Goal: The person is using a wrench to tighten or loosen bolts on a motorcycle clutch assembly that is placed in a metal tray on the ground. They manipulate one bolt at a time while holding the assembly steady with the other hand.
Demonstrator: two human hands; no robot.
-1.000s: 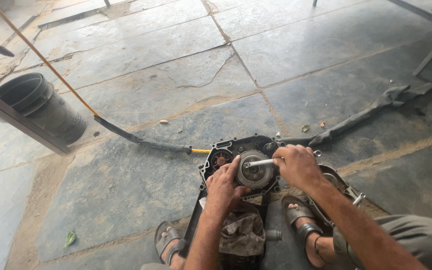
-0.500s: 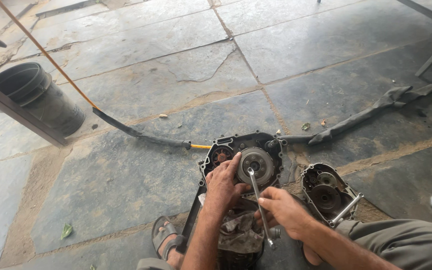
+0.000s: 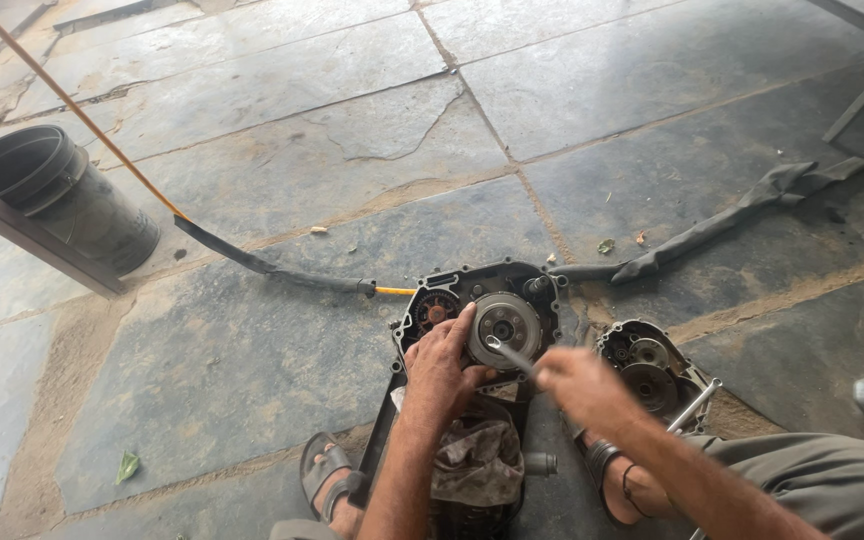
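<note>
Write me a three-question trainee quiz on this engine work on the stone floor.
1. True or false: the left hand rests against the round clutch of the open engine.
2. What does the right hand hold? A) a rag B) a metal wrench C) a hose
3. Fill in: the black bucket lies far to the ____ of the engine.

Key
1. True.
2. B; its tip sits at the clutch centre.
3. Left; a separate engine cover lies on the floor to the engine's right.
</note>
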